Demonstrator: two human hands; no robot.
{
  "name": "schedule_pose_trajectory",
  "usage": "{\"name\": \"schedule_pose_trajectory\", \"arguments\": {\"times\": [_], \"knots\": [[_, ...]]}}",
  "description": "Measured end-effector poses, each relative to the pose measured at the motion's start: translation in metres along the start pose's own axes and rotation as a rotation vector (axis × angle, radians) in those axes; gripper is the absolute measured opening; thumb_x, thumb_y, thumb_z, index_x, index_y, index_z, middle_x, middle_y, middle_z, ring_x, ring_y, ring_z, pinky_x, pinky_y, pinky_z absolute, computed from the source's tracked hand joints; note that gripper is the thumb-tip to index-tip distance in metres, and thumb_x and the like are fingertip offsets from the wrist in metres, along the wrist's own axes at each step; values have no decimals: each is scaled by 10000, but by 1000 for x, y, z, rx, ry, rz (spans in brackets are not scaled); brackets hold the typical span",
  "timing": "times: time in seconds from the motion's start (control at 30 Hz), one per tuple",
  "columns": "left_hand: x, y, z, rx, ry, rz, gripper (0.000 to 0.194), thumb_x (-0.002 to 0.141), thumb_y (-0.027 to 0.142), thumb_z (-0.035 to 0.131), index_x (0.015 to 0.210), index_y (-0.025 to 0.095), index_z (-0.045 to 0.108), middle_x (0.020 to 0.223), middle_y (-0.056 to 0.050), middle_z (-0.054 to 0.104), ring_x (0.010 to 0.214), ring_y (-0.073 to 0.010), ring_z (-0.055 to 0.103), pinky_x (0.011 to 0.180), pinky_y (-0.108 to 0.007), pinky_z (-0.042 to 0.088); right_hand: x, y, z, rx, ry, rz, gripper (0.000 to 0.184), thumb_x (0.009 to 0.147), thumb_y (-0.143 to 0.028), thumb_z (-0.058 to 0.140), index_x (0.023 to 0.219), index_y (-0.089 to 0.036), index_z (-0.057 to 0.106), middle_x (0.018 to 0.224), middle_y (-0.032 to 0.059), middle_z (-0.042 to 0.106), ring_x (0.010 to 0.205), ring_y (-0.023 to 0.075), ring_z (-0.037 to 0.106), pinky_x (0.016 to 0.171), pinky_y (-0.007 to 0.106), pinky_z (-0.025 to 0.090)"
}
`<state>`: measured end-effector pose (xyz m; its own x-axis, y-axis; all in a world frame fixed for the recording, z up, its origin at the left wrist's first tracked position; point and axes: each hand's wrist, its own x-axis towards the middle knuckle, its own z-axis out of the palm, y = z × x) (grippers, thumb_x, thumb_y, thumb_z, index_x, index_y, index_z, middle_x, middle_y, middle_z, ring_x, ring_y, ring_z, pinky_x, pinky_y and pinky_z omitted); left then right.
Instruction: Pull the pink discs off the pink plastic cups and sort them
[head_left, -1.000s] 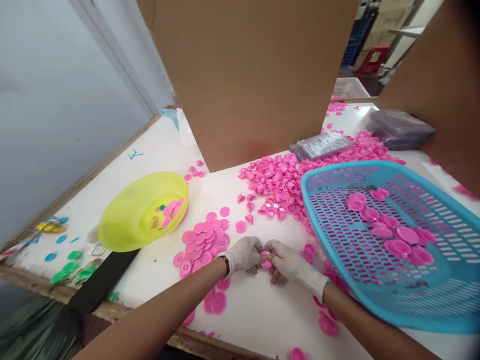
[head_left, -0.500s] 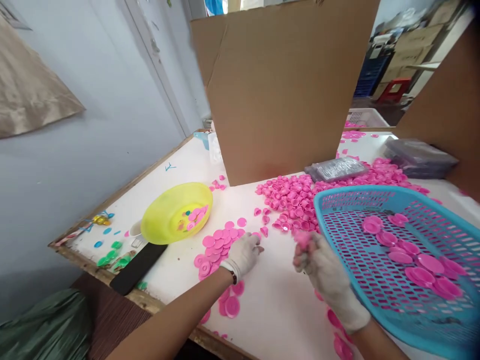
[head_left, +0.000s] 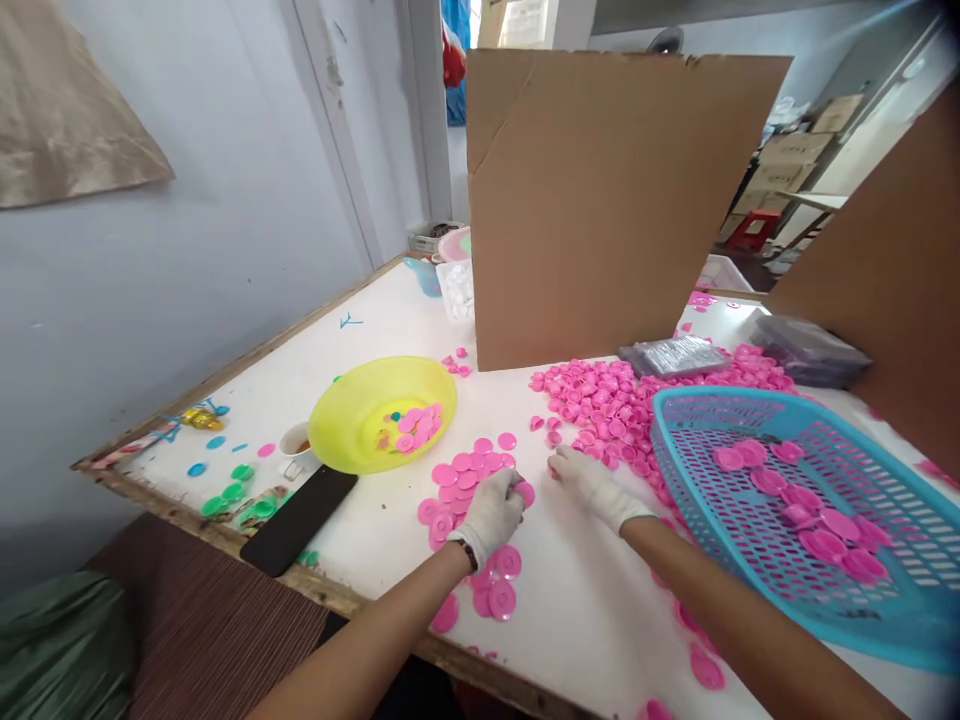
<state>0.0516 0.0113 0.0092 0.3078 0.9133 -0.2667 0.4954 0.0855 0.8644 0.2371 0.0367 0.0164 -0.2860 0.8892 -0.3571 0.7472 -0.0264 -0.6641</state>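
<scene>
Both my hands wear white gloves over a white table [head_left: 570, 610]. My left hand [head_left: 491, 512] rests on a heap of flat pink discs [head_left: 465, 478] with its fingers pinched on one pink disc. My right hand [head_left: 591, 482] reaches to the near edge of a pile of small pink caps [head_left: 607, 400], fingertips curled down onto them; what they hold is too small to tell. A blue plastic basket [head_left: 900, 610] at the right holds several joined pink pieces.
A yellow bowl [head_left: 360, 420] with a few pink bits stands at the left, a black phone [head_left: 298, 518] in front of it. Cardboard screens [head_left: 615, 200] rise behind and at the right. Green and blue caps lie at the table's left corner. Loose pink discs lie near the front edge.
My hands were together on one pink piece; the right hand carried it toward the basket and has come back to the cap pile. The left hand stayed on the discs. The view tilted up.
</scene>
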Motion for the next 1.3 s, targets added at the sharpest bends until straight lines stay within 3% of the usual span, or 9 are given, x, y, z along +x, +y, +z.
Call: {"name": "schedule_pose_trajectory", "arguments": {"times": [0.17, 0.3, 0.4, 0.5, 0.6, 0.73, 0.97, 1.3], "knots": [[-22, -20, -16, -368, -94, -95, 89, 809, 263, 501, 826, 185, 463, 616, 35, 502, 511, -101, 548, 486, -222, 463, -35, 6, 39, 239, -2, 243, 178, 916, -251, 430, 924, -138, 566, 792, 24, 639, 610, 106, 612, 552, 232, 484], [-33, -28, -17, -538, -205, -126, 206, 741, 287, 599, 731, 182, 423, 569, 52, 462, 481, -82, 521, 461, -201, 445, -59, 7, 64, 417, -96, 394, 119, 775, -123, 403, 794, -163, 513, 603, -6, 607, 464, 97, 596, 420, 175, 403], [-35, -28, -14, -606, -262, -150, 225, 727, 266, 616, 713, 183, 408, 547, 57, 454, 470, -79, 518, 448, -194, 442, -68, 4, 65, 479, -52, 460, 127, 716, -112, 403, 789, -171, 489, 550, -22, 578, 429, 103, 588, 396, 173, 393], [-33, -24, -8, -628, -279, -162, 202, 740, 249, 621, 756, 174, 435, 549, 48, 487, 464, -75, 518, 452, -194, 455, -74, -3, 57, 485, 97, 466, 126, 709, -124, 408, 810, -179, 460, 528, -49, 544, 355, 69, 515, 342, 147, 303], [-31, -14, 0, -608, -294, -160, 163, 761, 221, 617, 798, 160, 470, 578, 24, 541, 496, -87, 557, 485, -208, 489, -82, -16, 48, 503, 205, 385, 143, 737, -172, 423, 869, -184, 476, 631, -40, 592, 366, 39, 486, 334, 141, 258], [-25, 0, 19, -519, -324, -145, 71, 792, 144, 565, 820, 151, 500, 581, 15, 569, 527, -112, 600, 525, -241, 524, -85, -23, 44, 529, 193, 309, 111, 724, -213, 500, 828, -176, 516, 668, -21, 615, 442, 65, 554, 360, 152, 331], [0, 1, 49, -224, -290, -182, 94, 739, 97, 610, 769, 152, 541, 376, 78, 456, 352, -112, 503, 417, -221, 456, -72, 13, 55, 546, 199, 341, 106, 700, -110, 452, 777, -178, 477, 545, -52, 557, 417, 77, 566, 382, 155, 365], [17, 0, 58, -82, -359, -352, 143, 778, 89, 590, 906, 129, 540, 405, 20, 558, 420, -167, 605, 426, -263, 507, -61, 37, 62, 658, 40, 321, 54, 817, -184, 452, 870, -189, 458, 625, -37, 593, 471, 96, 617, 452, 186, 461]]}}
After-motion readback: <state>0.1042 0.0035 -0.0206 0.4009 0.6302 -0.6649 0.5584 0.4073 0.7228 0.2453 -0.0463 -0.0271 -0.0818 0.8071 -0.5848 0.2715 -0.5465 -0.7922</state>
